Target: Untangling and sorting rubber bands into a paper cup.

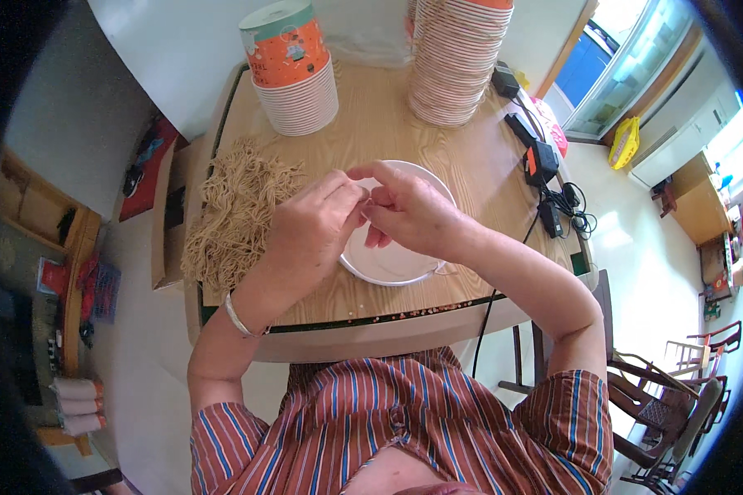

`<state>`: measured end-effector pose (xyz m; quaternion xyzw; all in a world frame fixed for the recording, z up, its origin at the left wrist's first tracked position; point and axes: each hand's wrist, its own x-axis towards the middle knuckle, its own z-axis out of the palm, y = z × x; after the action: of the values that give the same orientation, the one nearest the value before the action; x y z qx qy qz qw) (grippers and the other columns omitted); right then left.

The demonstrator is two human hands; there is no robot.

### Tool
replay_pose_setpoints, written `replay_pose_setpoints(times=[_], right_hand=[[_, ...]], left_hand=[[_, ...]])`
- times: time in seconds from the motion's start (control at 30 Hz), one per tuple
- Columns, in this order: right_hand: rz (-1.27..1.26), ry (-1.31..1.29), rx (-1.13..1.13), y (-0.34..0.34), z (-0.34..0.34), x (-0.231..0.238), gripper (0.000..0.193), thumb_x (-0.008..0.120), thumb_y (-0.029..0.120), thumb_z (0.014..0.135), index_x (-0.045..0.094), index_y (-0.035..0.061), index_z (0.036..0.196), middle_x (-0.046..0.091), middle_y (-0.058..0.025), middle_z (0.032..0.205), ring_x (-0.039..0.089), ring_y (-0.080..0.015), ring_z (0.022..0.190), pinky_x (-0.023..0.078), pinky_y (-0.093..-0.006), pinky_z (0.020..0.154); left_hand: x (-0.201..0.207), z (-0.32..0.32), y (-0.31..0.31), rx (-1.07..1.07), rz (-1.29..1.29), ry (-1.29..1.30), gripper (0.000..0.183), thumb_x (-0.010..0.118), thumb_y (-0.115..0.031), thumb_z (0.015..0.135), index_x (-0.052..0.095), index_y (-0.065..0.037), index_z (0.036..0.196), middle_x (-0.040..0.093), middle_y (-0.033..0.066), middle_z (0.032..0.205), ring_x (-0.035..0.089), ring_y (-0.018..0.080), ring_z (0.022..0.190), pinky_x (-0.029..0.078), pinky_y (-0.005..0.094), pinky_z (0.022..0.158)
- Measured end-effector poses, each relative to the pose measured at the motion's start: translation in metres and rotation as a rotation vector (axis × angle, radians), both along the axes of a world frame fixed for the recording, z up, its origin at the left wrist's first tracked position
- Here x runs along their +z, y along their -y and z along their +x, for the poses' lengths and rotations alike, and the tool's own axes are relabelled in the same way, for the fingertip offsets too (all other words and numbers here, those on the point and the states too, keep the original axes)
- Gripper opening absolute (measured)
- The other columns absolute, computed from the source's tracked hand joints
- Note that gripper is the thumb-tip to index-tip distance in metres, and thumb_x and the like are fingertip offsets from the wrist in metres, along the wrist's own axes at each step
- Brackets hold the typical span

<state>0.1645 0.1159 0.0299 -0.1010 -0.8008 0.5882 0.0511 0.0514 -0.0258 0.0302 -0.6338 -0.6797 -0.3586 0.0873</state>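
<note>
Left hand [315, 216] and right hand [413, 210] meet over a white bowl [392, 268].
Fingers of both pinched together, on what I can't tell; bowl on the table [363, 124] beside tan strings [238, 216].

Looks like wood on the table [371, 124], grained, smooth and lightly glossy. Turns rough, fibrous and matt in the yarn [238, 216]. Suggests smooth paper in the tubs [293, 70], with a soft sheen over the print. Looks smooth in the bowl [388, 266], plastic or paper hard to tell. Gleams like metal at the bracelet [234, 315]. Hangs as soft, matt cloth in the shirt [437, 412]. Resembles hard plastic on the adapter [541, 165]. Shines smooth and glossy across the floor [611, 239].
</note>
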Motion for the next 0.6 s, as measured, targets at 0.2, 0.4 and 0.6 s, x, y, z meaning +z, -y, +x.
replay_pose_setpoints(times=[0.2, 0.4, 0.6], right_hand=[[0.091, -0.01, -0.095, -0.002, 0.003, 0.001, 0.02, 0.058, 0.003, 0.092, 0.05, -0.0007, 0.111, 0.062, -0.0055, 0.075, 0.063, -0.0107, 0.066, 0.052, -0.026, 0.056], [0.392, -0.155, -0.15, -0.002, 0.003, -0.013, 0.009, 0.064, 0.007, 0.088, 0.057, 0.0015, 0.092, 0.061, -0.0058, 0.07, 0.061, -0.0125, 0.065, 0.051, -0.0299, 0.06], [0.435, -0.147, -0.185, -0.01, 0.005, -0.018, 0.009, 0.064, 0.007, 0.087, 0.059, -0.0001, 0.09, 0.06, -0.0046, 0.071, 0.055, -0.0098, 0.066, 0.048, -0.0287, 0.061]], left_hand=[[-0.005, -0.008, 0.003, -0.004, -0.03, 0.005, 0.007, 0.067, -0.003, 0.084, 0.064, 0.001, 0.09, 0.061, 0.0126, 0.085, 0.065, 0.0297, 0.076, 0.053, 0.0376, 0.066], [-0.008, -0.012, 0.003, -0.014, -0.062, 0.091, 0.009, 0.067, -0.004, 0.085, 0.065, 0.0, 0.091, 0.061, 0.0118, 0.083, 0.065, 0.0263, 0.076, 0.051, 0.0349, 0.066], [-0.01, -0.034, 0.004, 0.013, -0.047, 0.158, 0.008, 0.067, -0.008, 0.084, 0.065, -0.002, 0.09, 0.062, 0.0127, 0.083, 0.064, 0.03, 0.076, 0.05, 0.0379, 0.066]])
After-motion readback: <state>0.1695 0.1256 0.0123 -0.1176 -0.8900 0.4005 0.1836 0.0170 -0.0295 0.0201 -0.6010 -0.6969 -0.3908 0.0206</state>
